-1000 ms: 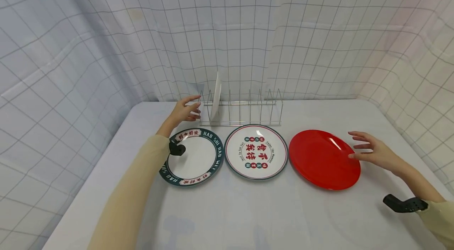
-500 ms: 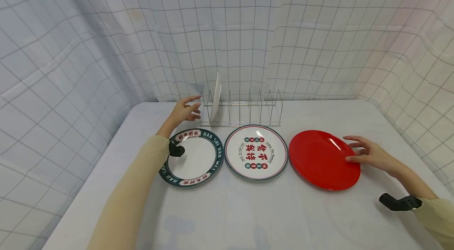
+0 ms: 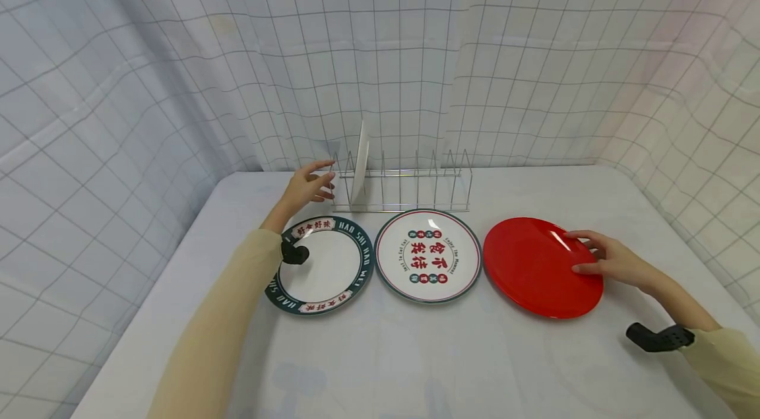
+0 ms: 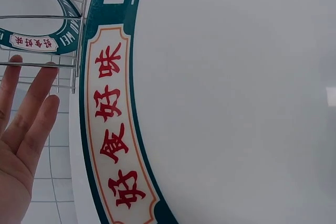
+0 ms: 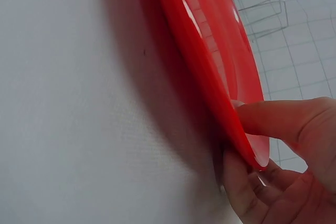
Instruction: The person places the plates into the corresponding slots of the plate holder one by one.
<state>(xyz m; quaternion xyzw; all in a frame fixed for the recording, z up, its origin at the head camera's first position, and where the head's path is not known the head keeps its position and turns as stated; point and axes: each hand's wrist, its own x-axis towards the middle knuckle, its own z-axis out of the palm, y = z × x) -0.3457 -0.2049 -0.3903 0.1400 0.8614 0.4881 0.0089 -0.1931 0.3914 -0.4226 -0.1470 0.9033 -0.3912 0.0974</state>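
Note:
My right hand point(image 3: 614, 262) pinches the right rim of a glossy red plate point(image 3: 534, 267). In the right wrist view the thumb point(image 5: 283, 119) lies over the rim and the other fingers curl beneath it. At the left end of a wire dish rack point(image 3: 410, 172), my left hand point(image 3: 304, 188) has its relaxed fingers extended, fingertips right at the end wires. The left wrist view has these fingers point(image 4: 32, 103) nearly straight at the rack wire. One plate point(image 3: 361, 165) stands on edge in the rack's left part; its green rim shows in the left wrist view.
Below my left forearm lies a white plate with a green lettered rim point(image 3: 365, 260). Between it and the red plate is a white plate with red characters point(image 3: 427, 280). A white table point(image 3: 451, 359) bears everything, and grid-patterned curtains point(image 3: 404, 63) hang at the back and sides.
My right hand has moved left onto the red plate's rim and taken hold of it. The left hand stays at the rack's end.

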